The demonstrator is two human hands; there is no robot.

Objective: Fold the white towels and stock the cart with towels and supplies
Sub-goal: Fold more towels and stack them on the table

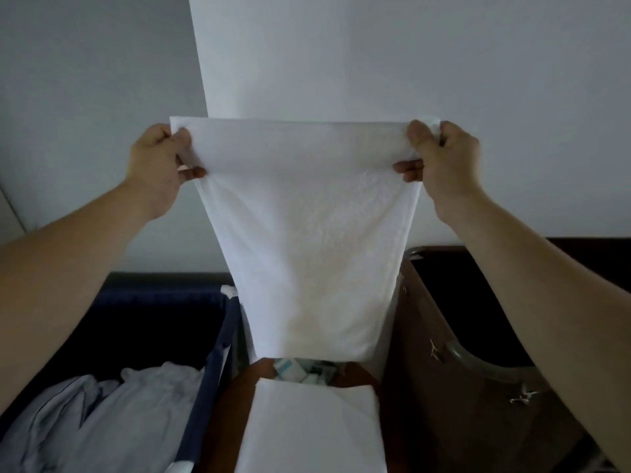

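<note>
2 hands (157, 169) (444, 162) on 1 white towel (314, 233)

matt white terry towel (307, 233), dark wood-look cart (444, 387), navy cloth bag (211, 370)

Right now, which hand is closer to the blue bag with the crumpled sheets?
Left. The left hand grips the white towel at one top corner, on the blue bag side; the right hand grips the other corner, on the dark bin side.

A white towel (314, 233) hangs stretched flat by its top corners above a folded towel (307, 428) on the cart (426, 387).
</note>
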